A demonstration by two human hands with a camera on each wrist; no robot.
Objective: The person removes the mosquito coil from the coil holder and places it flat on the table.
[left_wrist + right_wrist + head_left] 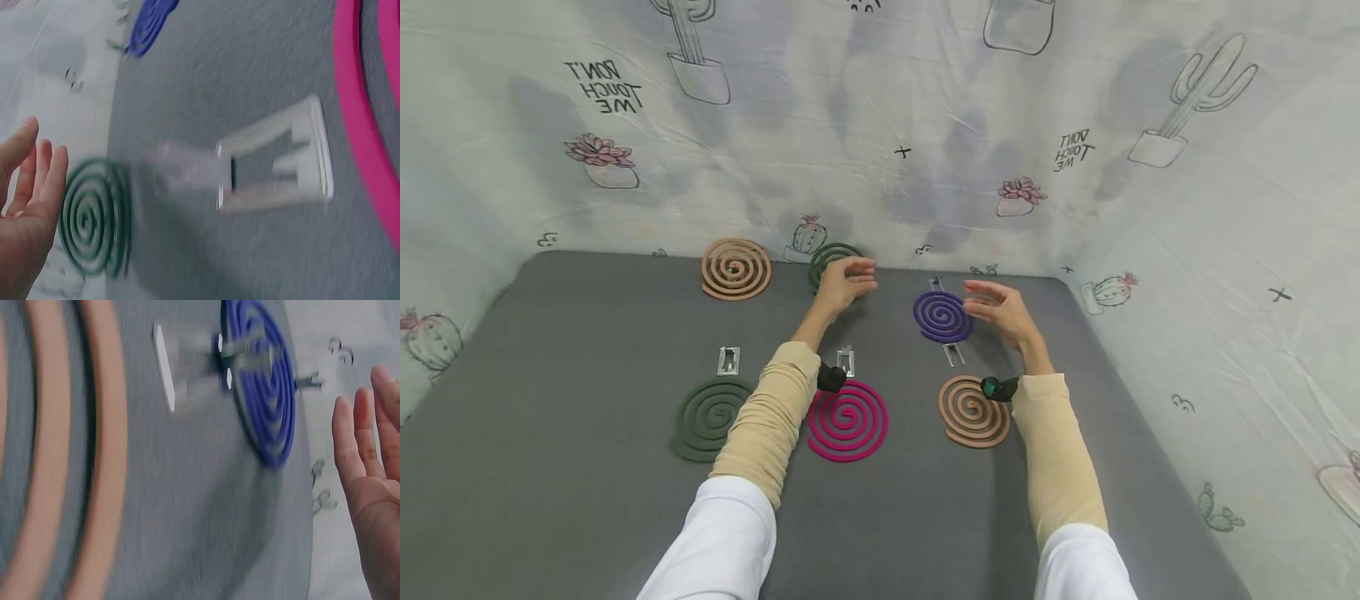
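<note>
My left hand is in the air with fingers extended, partly covering a dark green spiral mosquito coil at the table's back edge. Nothing is in its grasp. To the right, my right hand is held up beside a purple mosquito coil, fingers loosely straight and holding nothing. In the right wrist view a clear stand overlaps the purple coil; whether it supports the coil I cannot tell. The left wrist view shows a blurred clear stand between the green coil and a magenta coil.
Orange coils lie at the back left and near the right forearm. A grey-green coil sits partly under the left forearm. Another small stand is on the grey table. Patterned cloth rises behind.
</note>
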